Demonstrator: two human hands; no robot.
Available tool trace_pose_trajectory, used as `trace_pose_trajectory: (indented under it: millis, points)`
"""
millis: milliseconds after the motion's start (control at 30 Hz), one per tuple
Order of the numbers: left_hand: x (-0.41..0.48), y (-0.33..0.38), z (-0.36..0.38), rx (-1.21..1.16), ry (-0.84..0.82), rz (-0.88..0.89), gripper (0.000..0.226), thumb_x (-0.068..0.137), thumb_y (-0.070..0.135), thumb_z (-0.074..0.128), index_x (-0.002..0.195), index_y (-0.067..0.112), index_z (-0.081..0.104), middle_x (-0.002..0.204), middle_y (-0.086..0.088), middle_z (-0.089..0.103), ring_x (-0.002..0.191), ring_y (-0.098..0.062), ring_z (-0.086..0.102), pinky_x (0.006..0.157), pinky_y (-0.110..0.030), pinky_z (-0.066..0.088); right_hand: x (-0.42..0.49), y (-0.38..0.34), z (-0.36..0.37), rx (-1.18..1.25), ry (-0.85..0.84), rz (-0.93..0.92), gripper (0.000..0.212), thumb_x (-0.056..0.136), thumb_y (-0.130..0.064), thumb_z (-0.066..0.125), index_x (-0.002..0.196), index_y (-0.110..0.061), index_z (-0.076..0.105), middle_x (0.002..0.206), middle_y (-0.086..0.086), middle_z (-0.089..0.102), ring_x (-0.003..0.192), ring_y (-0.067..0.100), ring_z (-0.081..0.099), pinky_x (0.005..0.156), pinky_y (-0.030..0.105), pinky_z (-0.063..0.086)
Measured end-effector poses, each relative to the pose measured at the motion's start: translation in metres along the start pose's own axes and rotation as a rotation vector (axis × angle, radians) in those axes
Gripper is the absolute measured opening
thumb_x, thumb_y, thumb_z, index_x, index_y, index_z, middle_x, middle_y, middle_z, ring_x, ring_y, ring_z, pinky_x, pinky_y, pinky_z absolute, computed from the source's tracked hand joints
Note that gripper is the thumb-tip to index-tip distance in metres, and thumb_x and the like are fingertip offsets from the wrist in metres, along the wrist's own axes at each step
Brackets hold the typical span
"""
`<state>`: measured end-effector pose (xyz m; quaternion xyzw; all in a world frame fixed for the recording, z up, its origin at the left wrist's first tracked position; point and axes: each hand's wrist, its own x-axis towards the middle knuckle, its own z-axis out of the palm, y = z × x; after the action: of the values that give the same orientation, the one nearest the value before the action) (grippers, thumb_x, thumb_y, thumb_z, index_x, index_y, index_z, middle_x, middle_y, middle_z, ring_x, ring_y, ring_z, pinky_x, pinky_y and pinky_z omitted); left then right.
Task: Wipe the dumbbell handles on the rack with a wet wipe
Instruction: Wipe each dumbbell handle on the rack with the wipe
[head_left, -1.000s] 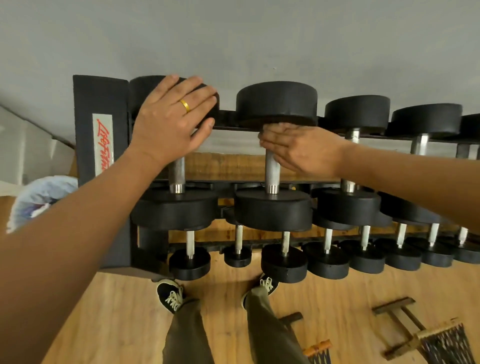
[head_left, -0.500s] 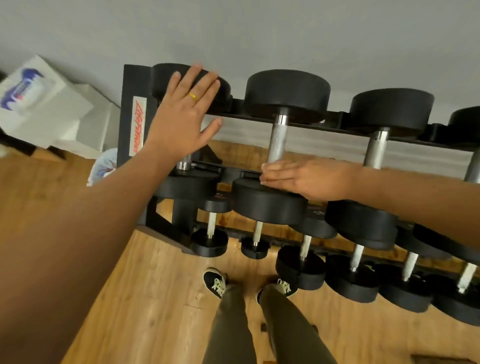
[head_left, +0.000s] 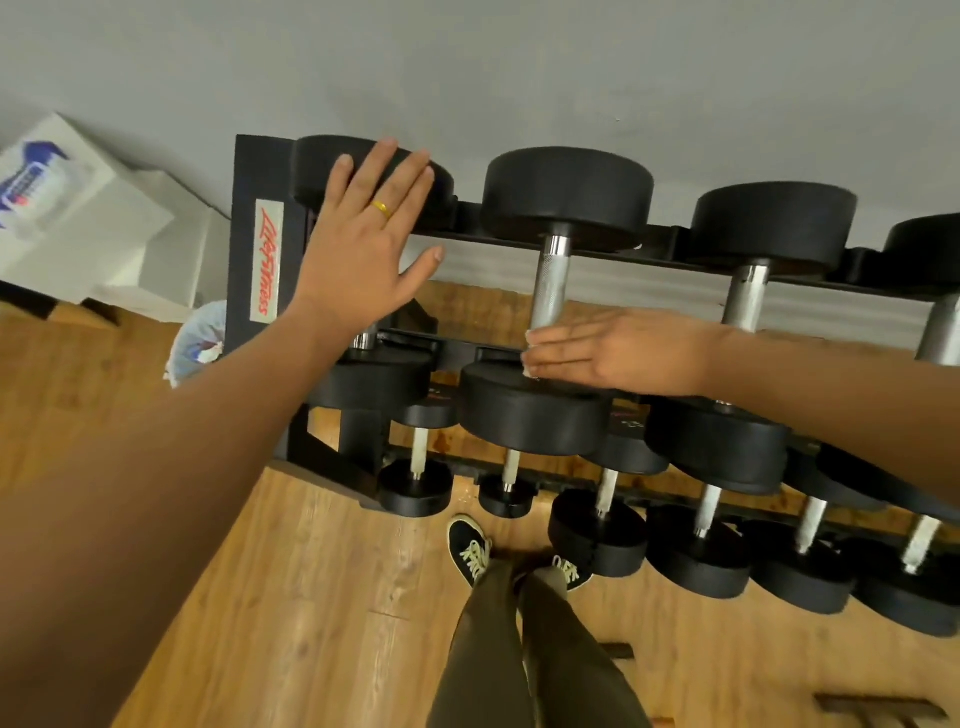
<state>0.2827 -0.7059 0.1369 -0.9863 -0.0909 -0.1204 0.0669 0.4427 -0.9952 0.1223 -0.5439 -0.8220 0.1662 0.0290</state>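
A black rack (head_left: 260, 260) holds black dumbbells with steel handles. My left hand (head_left: 363, 249), wearing a gold ring, rests flat with straight fingers on the far head of the leftmost dumbbell (head_left: 317, 166). My right hand (head_left: 623, 353) lies across the near end of the second dumbbell's knurled handle (head_left: 550, 280), just above its near head (head_left: 535, 421). It holds a white wet wipe (head_left: 531, 335) against the steel. Only small bits of the wipe peek out at the fingertips. The thumb is hidden.
A lower row of smaller dumbbells (head_left: 696, 551) juts out toward my shoes (head_left: 470, 551) on the wooden floor. White boxes (head_left: 78, 218) and a bin lined with a plastic bag (head_left: 200, 338) stand left of the rack. A grey wall is behind.
My right hand has slid with the wipe along the second handle from its far end to its near end. My left hand has stayed on the leftmost dumbbell's head. The view has swung left.
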Motion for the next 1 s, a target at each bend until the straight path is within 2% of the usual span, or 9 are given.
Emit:
trace_pose_trajectory:
  millis: [100, 200, 300, 400, 533, 667, 800, 900, 1000]
  points:
    - [0.0, -0.002, -0.002, -0.005, -0.023, 0.011, 0.069, 0.107, 0.053, 0.038, 0.159, 0.009, 0.033, 0.168, -0.009, 0.026, 0.158, -0.03, 0.012, 0.126, -0.049, 0.001, 0.013, -0.001, -0.004, -0.163, 0.049, 0.042, 0.067, 0.071, 0.002, 0.082, 0.134, -0.013, 0.062, 0.142, 0.007, 0.059, 0.136, 0.026, 0.05, 0.112, 0.041, 0.038]
    - [0.001, 0.002, -0.006, 0.016, -0.074, 0.019, 0.07, 0.106, 0.052, 0.04, 0.159, 0.008, 0.03, 0.169, -0.011, 0.024, 0.158, -0.033, 0.01, 0.126, -0.054, 0.003, 0.016, -0.01, 0.002, -0.062, 0.091, 0.18, 0.063, 0.069, 0.006, 0.083, 0.127, -0.012, 0.067, 0.133, 0.009, 0.064, 0.129, 0.028, 0.057, 0.103, 0.044, 0.05]
    - [0.0, 0.014, -0.011, 0.135, -0.17, 0.012, 0.072, 0.104, 0.05, 0.039, 0.159, 0.005, 0.026, 0.17, -0.012, 0.017, 0.157, -0.039, 0.003, 0.123, -0.062, 0.005, 0.023, -0.027, 0.015, 0.089, 0.364, 0.354, 0.048, 0.077, 0.004, 0.077, 0.122, -0.012, 0.071, 0.126, 0.007, 0.069, 0.122, 0.026, 0.062, 0.1, 0.044, 0.054]
    - [-0.002, 0.035, -0.015, 0.062, -0.165, 0.077, 0.063, 0.107, 0.04, 0.034, 0.157, 0.003, 0.032, 0.168, -0.015, 0.023, 0.157, -0.034, 0.012, 0.125, -0.058, 0.01, 0.026, -0.043, 0.017, 0.341, 0.717, 0.585, 0.03, 0.09, -0.007, 0.063, 0.118, -0.011, 0.073, 0.123, 0.004, 0.07, 0.117, 0.015, 0.064, 0.107, 0.029, 0.048]
    - [-0.004, 0.072, -0.021, -0.155, -0.037, 0.15, 0.05, 0.103, 0.026, 0.051, 0.148, 0.003, 0.047, 0.157, -0.019, 0.041, 0.145, -0.034, 0.041, 0.114, -0.053, 0.042, 0.0, -0.057, 0.016, 0.708, 1.097, 0.944, 0.031, 0.092, -0.001, 0.066, 0.121, -0.013, 0.071, 0.122, -0.003, 0.07, 0.118, 0.001, 0.062, 0.105, 0.026, 0.048]
    - [0.004, 0.107, -0.025, -0.166, 0.07, 0.188, 0.048, 0.1, 0.022, 0.059, 0.142, 0.001, 0.053, 0.152, -0.021, 0.047, 0.137, -0.036, 0.048, 0.107, -0.052, 0.046, -0.041, -0.062, 0.02, 0.96, 1.305, 1.077, 0.03, 0.094, -0.006, 0.066, 0.121, -0.017, 0.07, 0.115, -0.01, 0.071, 0.111, 0.001, 0.065, 0.1, 0.022, 0.05]
    - [0.032, 0.137, -0.033, -0.041, 0.051, 0.318, 0.05, 0.101, 0.027, 0.055, 0.145, 0.004, 0.052, 0.153, -0.018, 0.049, 0.142, -0.033, 0.045, 0.118, -0.054, 0.035, -0.087, -0.06, 0.023, 1.032, 1.386, 1.138, 0.029, 0.095, -0.011, 0.065, 0.12, -0.025, 0.07, 0.081, -0.009, 0.068, 0.075, 0.004, 0.063, 0.078, 0.023, 0.055]
    - [0.068, 0.149, -0.037, 0.057, -0.032, 0.423, 0.051, 0.104, 0.031, 0.047, 0.147, 0.005, 0.051, 0.153, -0.016, 0.051, 0.145, -0.032, 0.043, 0.121, -0.053, 0.029, -0.123, -0.053, 0.021, 1.077, 1.442, 1.144, 0.028, 0.095, -0.012, 0.065, 0.122, -0.021, 0.069, 0.1, -0.007, 0.074, 0.093, 0.004, 0.069, 0.087, 0.021, 0.056]
    - [0.111, 0.141, -0.039, 0.145, -0.188, 0.622, 0.051, 0.103, 0.032, 0.04, 0.144, 0.005, 0.056, 0.149, -0.016, 0.055, 0.143, -0.034, 0.046, 0.118, -0.054, 0.033, -0.149, -0.036, 0.026, 1.149, 1.498, 1.205, 0.026, 0.095, -0.017, 0.068, 0.121, -0.02, 0.071, 0.112, -0.008, 0.074, 0.108, 0.004, 0.067, 0.099, 0.031, 0.054]
